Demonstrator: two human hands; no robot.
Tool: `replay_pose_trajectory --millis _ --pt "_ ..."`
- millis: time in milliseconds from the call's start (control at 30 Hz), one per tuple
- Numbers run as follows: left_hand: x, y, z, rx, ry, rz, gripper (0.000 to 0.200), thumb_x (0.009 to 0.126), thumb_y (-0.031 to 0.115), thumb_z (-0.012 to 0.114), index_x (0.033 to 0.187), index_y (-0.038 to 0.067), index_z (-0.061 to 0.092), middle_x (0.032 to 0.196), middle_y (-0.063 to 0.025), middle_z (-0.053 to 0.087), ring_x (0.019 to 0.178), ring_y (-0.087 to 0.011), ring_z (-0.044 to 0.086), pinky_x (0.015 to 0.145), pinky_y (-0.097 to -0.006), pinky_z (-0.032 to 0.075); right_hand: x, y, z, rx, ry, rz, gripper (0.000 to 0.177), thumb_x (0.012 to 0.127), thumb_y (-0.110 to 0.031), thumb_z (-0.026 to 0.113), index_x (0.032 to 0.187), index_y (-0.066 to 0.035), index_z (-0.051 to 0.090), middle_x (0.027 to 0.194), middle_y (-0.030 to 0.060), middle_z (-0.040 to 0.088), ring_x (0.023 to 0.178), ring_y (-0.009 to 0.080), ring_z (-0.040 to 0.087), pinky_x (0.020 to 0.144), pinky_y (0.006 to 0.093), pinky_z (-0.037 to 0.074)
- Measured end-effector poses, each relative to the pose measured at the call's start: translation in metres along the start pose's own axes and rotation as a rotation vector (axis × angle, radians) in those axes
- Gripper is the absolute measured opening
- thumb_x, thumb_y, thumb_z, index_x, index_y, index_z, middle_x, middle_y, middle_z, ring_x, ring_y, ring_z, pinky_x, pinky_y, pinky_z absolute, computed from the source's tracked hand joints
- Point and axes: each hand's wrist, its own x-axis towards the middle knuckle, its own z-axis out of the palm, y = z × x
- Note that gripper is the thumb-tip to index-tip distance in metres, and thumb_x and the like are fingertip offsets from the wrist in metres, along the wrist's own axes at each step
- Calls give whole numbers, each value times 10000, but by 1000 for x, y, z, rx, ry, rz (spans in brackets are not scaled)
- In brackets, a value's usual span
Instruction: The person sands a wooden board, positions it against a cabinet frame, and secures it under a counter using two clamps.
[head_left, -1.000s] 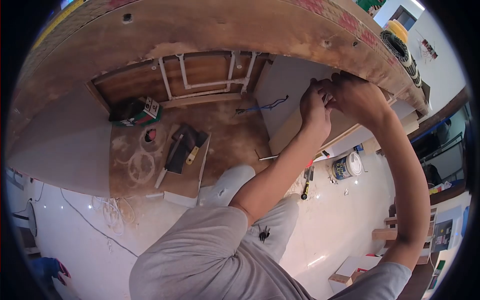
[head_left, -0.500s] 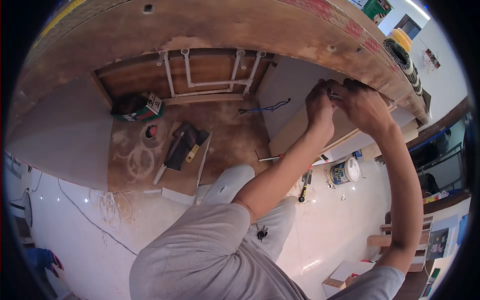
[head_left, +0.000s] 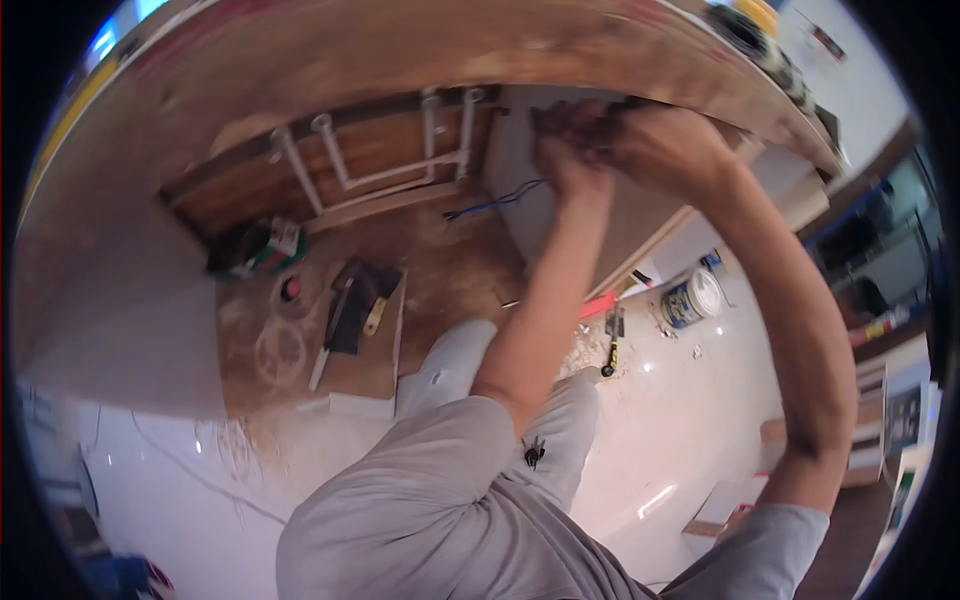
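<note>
Both of my hands are raised close together under the wooden counter edge (head_left: pixel 400 60), at the top of the grey cabinet side panel (head_left: pixel 520 150). My left hand (head_left: pixel 572 150) is bent upward with its fingers curled in, blurred by motion. Just to its right, my right hand (head_left: pixel 665 140) reaches in from the side, fingers bent toward the left one and partly in shadow. Whatever lies between the fingers is too dark and smeared to make out. Below my left hand, blue wires (head_left: pixel 495 203) stick out by the panel.
White pipes (head_left: pixel 390 178) run along the cabinet back. A green box (head_left: pixel 260 248) and dark flat scrapers (head_left: pixel 355 310) lie on the cabinet floor. A paint bucket (head_left: pixel 692 298) and a black-and-yellow tool (head_left: pixel 612 345) are on the tiles. A roll (head_left: pixel 760 45) sits on the counter.
The view has turned, so the cabinet sits further left and is tilted. Both hands appear further left against the panel, still close together; their fingers are more blurred.
</note>
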Motion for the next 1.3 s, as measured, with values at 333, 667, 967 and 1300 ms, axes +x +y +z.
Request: replay_pose_trajectory --millis 333,667,967,1300 --pt "73 2 12 296 -418 19 370 918 251 508 1199 12 472 1089 -130 586 1017 -250 580 858 -415 542 -5 -66 52 -132 299 606 225 907 -260 506 812 -61 551 711 99 610 617 248 636 559 378 501" --pt "72 0 7 468 -504 -281 369 937 393 469 1091 71 566 893 -107 637 849 -231 642 762 -369 558 -5 -55 12 29 146 499 143 887 -147 468 870 -47 569 767 151 641 710 324 642 590 439 506" --pt "35 5 15 -2 -581 -657 209 896 288 569 821 97 529 584 -26 462 467 -175 479 538 -305 489 -26 -64 3 309 145 625 162 830 -93 466 851 -20 608 784 209 637 749 382 631 638 468 505" --pt "6 2 -11 -81 -581 -277 476 958 384 319 1255 47 475 1272 -126 523 1174 -239 495 1009 -425 387 52 -23 74 349 306 579 419 885 -378 452 1013 -29 647 997 188 650 961 356 609 907 472 440"
